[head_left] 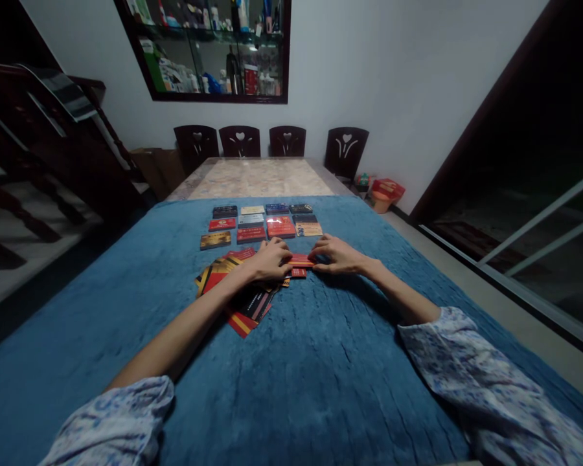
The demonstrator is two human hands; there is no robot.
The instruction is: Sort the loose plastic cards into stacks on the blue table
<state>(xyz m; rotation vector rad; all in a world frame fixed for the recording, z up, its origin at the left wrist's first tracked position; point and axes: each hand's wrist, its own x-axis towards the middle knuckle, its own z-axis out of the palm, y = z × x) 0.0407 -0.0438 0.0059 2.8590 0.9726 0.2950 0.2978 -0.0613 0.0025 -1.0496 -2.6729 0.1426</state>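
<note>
My left hand [272, 260] and my right hand [339, 255] grip the two ends of a small bundle of red cards [302, 260], fingers curled round it. Another red card [298, 274] shows just below the bundle. Under and beside my left wrist lies a loose fan of red, yellow and black cards [257, 301], partly hidden by the forearm. Beyond my hands, several small card stacks stand in rows, among them a bright red stack [280, 226], a gold stack [216, 240] and a dark red stack [251, 233].
A blue cloth [291, 388] covers the near part of the long table, with its patterned top [272, 177] bare at the far end. Dark chairs [240, 141] stand along the far wall. A stair railing [10, 213] is at left, a glass door [525, 239] at right.
</note>
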